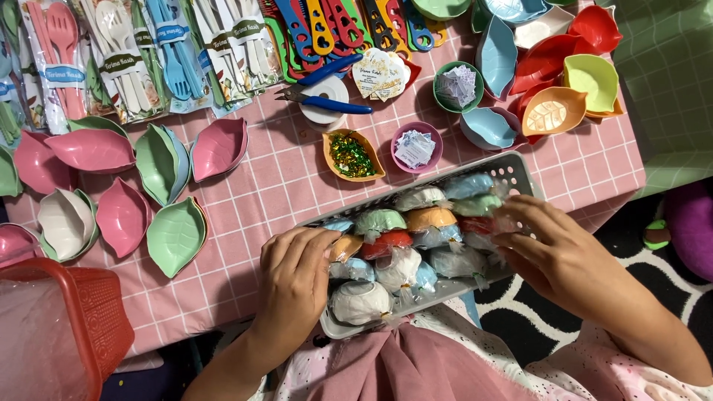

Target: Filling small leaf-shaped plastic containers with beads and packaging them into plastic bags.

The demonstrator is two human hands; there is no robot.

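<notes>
Basket (512, 169) of wrapped bowls runs 8 to 2 o'clock across my lap and desk (282, 178) edge. I see the left hand (297, 278) curled loosely over its near end, holding nothing; right hand (553, 249) pinches a wrapped bowl (475, 225) at its 9 o'clock.

A low surface (282, 178) under a pink checked cloth stands on a floor with a black-and-white patterned rug (549, 319), beside a green checked covering (668, 82).
</notes>
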